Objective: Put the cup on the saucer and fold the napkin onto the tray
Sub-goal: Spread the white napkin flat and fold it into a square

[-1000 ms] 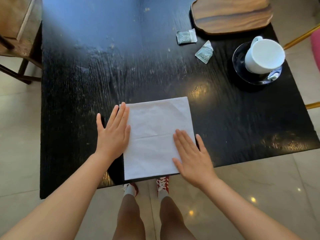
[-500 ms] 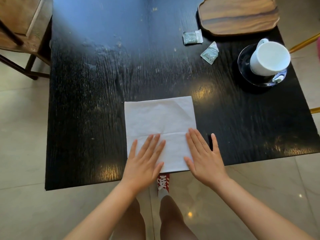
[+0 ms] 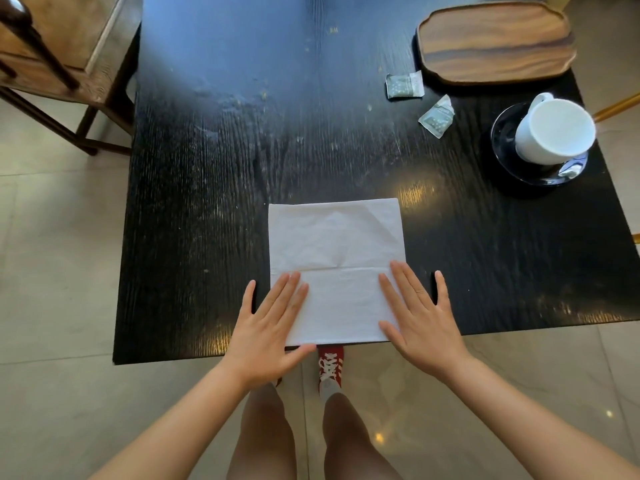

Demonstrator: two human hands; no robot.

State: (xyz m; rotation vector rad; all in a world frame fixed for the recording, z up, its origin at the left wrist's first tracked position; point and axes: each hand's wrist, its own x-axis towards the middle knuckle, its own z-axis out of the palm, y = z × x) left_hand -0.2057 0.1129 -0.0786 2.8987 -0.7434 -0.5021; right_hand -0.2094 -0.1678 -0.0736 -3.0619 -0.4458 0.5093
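Here both hands, left (image 3: 268, 327) and right (image 3: 420, 322), press flat (fingers spread, gripping nothing) on the napkin (image 3: 334, 244) at the desk (image 3: 207, 202) edge

Left hand (image 3: 268, 327) and right hand (image 3: 419, 317), both flat and palm-down with fingers extended and slightly spread, thumbs angled inward. The bare forearms reach forward from the lower corners and converge. Both wrists are nearly straight.

A white cup (image 3: 553, 131) stands upright on a dark saucer (image 3: 504, 133). The white napkin (image 3: 336, 251) lies flat, creased across. The wooden tray (image 3: 495, 43) lies bare, well apart.
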